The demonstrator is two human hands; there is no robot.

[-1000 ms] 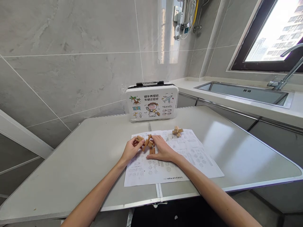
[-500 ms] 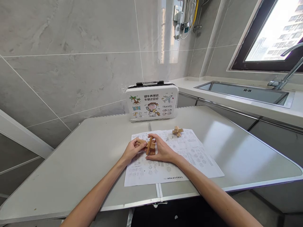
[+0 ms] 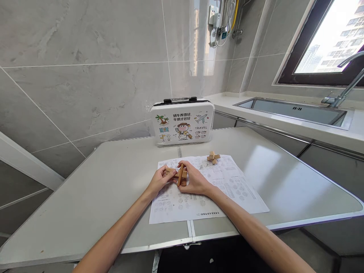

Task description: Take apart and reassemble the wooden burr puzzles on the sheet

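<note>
Above the printed sheet (image 3: 210, 208), my left hand (image 3: 159, 182) pinches a flat wooden puzzle piece (image 3: 171, 171) with a dark mark on it. My right hand (image 3: 196, 180) grips a wooden stick (image 3: 180, 175), thumb at its near end and fingers at its far end. The stick stands crosswise against the piece in my left hand. More wooden parts show just right of the stick, partly hidden by my right fingers; whether they are joined cannot be made out. Farther back on the sheet sits an assembled wooden burr puzzle (image 3: 213, 157).
A white case (image 3: 183, 125) with cartoon prints and a black handle stands at the back of the folding table (image 3: 113, 170). A counter with a sink (image 3: 295, 112) and a faucet (image 3: 341, 94) lies to the right. A tiled wall rises behind.
The stick in my right hand has turned slightly and shifted a little to the right. My left hand stays nearly in place, its piece tilted slightly.
</note>
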